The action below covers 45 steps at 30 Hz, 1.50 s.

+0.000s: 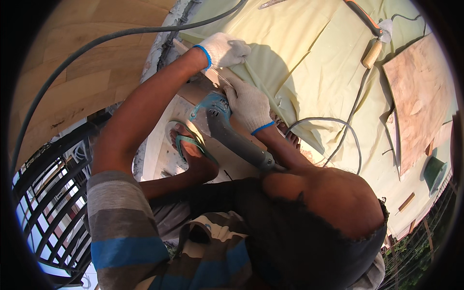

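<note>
My left hand, in a white knit glove with a blue cuff, is closed at the edge of a pale yellow sheet, seemingly pinching a fold of it. Closer to me, my right hand wears a matching glove. Its fingers are bent together beside the end of a narrow wooden strip; what they hold is hidden. Just left of that hand, a blue-and-grey corded power tool lies between my feet, its long grey handle pointing back toward me.
A dark cable arches across the upper left above curved wooden boards. Black metal bars stand at lower left. On the right are an orange-and-black handled tool, a wooden-handled trowel, a plywood piece and a green container.
</note>
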Each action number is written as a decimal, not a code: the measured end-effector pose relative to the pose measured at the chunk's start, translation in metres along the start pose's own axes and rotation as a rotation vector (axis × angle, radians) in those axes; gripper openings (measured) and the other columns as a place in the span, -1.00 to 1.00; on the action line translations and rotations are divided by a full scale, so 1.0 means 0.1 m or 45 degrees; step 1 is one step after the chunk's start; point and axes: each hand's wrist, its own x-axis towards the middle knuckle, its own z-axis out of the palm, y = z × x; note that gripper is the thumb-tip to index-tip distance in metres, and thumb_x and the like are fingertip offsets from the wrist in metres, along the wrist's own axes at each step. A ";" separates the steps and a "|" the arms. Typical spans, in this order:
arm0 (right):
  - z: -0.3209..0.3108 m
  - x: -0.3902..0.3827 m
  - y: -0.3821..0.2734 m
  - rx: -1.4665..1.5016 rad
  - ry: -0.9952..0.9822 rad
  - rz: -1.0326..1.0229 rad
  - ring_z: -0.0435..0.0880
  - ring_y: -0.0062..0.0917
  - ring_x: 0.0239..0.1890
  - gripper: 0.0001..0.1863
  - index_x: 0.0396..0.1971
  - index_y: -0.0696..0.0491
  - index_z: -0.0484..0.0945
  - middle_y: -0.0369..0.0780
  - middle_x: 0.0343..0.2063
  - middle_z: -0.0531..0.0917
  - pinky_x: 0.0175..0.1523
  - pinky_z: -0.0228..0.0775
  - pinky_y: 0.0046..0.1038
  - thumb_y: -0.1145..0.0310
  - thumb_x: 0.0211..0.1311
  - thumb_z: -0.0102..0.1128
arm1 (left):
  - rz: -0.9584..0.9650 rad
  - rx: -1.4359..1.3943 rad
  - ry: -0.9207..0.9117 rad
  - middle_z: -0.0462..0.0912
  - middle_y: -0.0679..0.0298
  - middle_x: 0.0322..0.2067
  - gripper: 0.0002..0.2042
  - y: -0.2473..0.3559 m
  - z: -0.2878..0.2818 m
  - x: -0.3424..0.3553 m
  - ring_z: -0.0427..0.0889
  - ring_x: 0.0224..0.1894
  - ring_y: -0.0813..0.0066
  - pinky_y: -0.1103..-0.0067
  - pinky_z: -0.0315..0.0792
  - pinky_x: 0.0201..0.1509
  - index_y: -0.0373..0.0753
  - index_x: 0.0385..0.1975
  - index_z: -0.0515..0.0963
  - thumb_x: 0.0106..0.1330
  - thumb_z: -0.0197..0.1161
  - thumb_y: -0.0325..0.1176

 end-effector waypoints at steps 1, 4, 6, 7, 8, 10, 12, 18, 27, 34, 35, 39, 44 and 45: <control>-0.02 0.01 0.02 -0.011 -0.016 0.021 0.80 0.04 0.01 -0.62 0.17 -0.05 0.78 0.03 -0.08 0.83 0.10 0.63 0.02 0.07 0.66 0.16 | 0.002 0.002 0.017 0.69 0.13 -0.11 -0.87 0.01 0.02 -0.01 0.75 0.01 0.01 0.23 0.63 0.13 -0.15 -0.13 0.62 0.40 0.33 -0.34; -0.07 0.06 0.07 -0.007 0.172 -0.094 0.83 0.02 -0.12 -0.68 0.08 -0.09 0.82 -0.02 -0.17 0.84 0.02 0.67 0.02 0.11 0.60 0.19 | -0.019 0.001 0.067 0.77 0.11 -0.04 -0.75 0.01 0.08 -0.04 0.80 0.03 0.04 0.23 0.67 0.12 -0.13 -0.08 0.68 0.47 0.26 -0.12; -0.07 0.08 0.10 -0.012 0.202 -0.112 0.83 0.02 -0.12 -0.68 0.07 -0.09 0.82 -0.03 -0.18 0.84 0.02 0.67 0.01 0.11 0.60 0.20 | -0.208 -0.229 0.056 0.77 0.10 -0.03 -0.78 0.00 0.11 -0.01 0.79 0.03 0.05 0.25 0.67 0.12 -0.16 -0.12 0.68 0.47 0.26 -0.17; -0.07 0.08 0.11 -0.022 0.205 -0.089 0.83 0.02 -0.12 -0.68 0.06 -0.09 0.83 -0.03 -0.18 0.84 0.02 0.67 0.01 0.11 0.60 0.20 | -0.315 -0.337 0.040 0.78 0.10 -0.02 -0.80 -0.01 0.12 0.01 0.79 0.03 0.06 0.26 0.67 0.12 -0.17 -0.14 0.68 0.47 0.26 -0.19; -0.06 0.08 0.11 -0.019 0.196 -0.095 0.83 0.01 -0.12 -0.68 0.06 -0.08 0.83 -0.03 -0.19 0.85 0.03 0.67 0.00 0.11 0.60 0.20 | -0.336 -0.407 0.056 0.77 0.09 -0.03 -0.81 -0.02 0.13 0.03 0.79 0.03 0.05 0.26 0.67 0.12 -0.18 -0.15 0.68 0.47 0.26 -0.21; -0.04 0.06 0.11 -0.021 0.181 -0.079 0.84 0.00 -0.11 -0.68 0.04 -0.07 0.83 -0.02 -0.19 0.85 0.03 0.67 0.00 0.11 0.60 0.20 | -0.385 -0.504 0.053 0.77 0.08 -0.02 -0.81 -0.03 0.13 0.06 0.77 0.04 0.03 0.27 0.66 0.14 -0.19 -0.14 0.69 0.49 0.25 -0.23; 0.00 0.05 0.09 -0.025 0.193 -0.072 0.84 -0.01 -0.12 -0.68 0.04 -0.05 0.83 -0.01 -0.19 0.85 0.03 0.67 0.00 0.12 0.60 0.20 | -0.216 -0.218 0.214 0.76 0.08 0.01 -0.80 -0.01 0.11 0.05 0.76 0.07 0.00 0.28 0.65 0.18 -0.18 -0.07 0.71 0.52 0.24 -0.24; 0.02 0.05 0.03 -0.003 0.163 -0.019 0.81 0.03 0.00 -0.67 0.11 -0.01 0.81 0.04 -0.07 0.83 0.11 0.66 -0.03 0.14 0.59 0.24 | -0.283 -0.383 0.295 0.70 0.12 0.16 -0.69 0.07 0.05 -0.22 0.70 0.21 0.00 0.28 0.58 0.37 -0.21 0.21 0.66 0.60 0.32 -0.23; -0.02 0.05 0.00 -0.014 0.237 -0.011 0.79 -0.04 0.14 -0.67 0.14 -0.07 0.80 -0.06 0.23 0.75 0.22 0.66 -0.07 0.12 0.58 0.27 | -0.079 -0.226 0.554 0.71 0.09 0.11 -0.68 -0.06 0.05 -0.62 0.68 0.21 0.02 0.22 0.56 0.34 -0.24 0.16 0.68 0.46 0.44 -0.34; -0.01 0.10 0.05 0.011 0.279 0.025 0.80 -0.06 0.11 -0.70 0.07 -0.05 0.80 -0.11 0.13 0.74 0.17 0.69 -0.07 0.14 0.53 0.33 | 0.042 -0.134 0.464 0.67 0.00 0.23 -0.45 0.16 0.06 -0.86 0.62 0.33 -0.04 0.17 0.49 0.49 -0.29 0.30 0.64 0.24 0.48 -0.52; -0.01 0.09 0.06 0.020 0.278 0.029 0.80 -0.06 0.10 -0.70 0.07 -0.04 0.80 -0.11 0.12 0.74 0.16 0.69 -0.07 0.14 0.52 0.33 | 0.031 -0.133 0.539 0.68 0.00 0.22 -0.47 0.20 0.08 -0.83 0.62 0.33 -0.04 0.18 0.50 0.48 -0.28 0.30 0.64 0.26 0.46 -0.53; -0.05 0.07 0.06 0.033 0.322 0.012 0.81 -0.08 0.07 -0.69 0.03 0.03 0.79 -0.08 0.10 0.72 0.10 0.72 -0.06 0.17 0.46 0.34 | -0.093 -0.576 0.625 0.68 0.06 0.29 -0.52 0.42 -0.09 -0.80 0.65 0.35 0.06 0.26 0.53 0.47 -0.28 0.35 0.61 0.42 0.37 -0.53; -0.08 0.10 0.08 0.031 0.260 0.018 0.80 -0.05 0.10 -0.67 0.07 0.01 0.79 -0.05 0.12 0.71 0.11 0.72 -0.04 0.17 0.47 0.33 | -0.156 -1.279 -0.188 0.81 0.13 0.10 -0.58 0.88 -0.96 -1.04 0.77 0.12 0.31 0.37 0.57 0.37 -0.29 0.21 0.73 0.44 0.44 -0.21; -0.07 0.10 0.09 0.029 0.265 0.020 0.80 -0.05 0.10 -0.67 0.08 0.01 0.79 -0.05 0.12 0.71 0.11 0.72 -0.03 0.16 0.48 0.33 | 0.264 -0.824 0.000 0.80 0.06 0.05 -0.48 1.05 -1.04 -1.02 0.78 0.10 0.11 0.29 0.60 0.32 -0.22 0.17 0.76 0.18 0.61 -0.22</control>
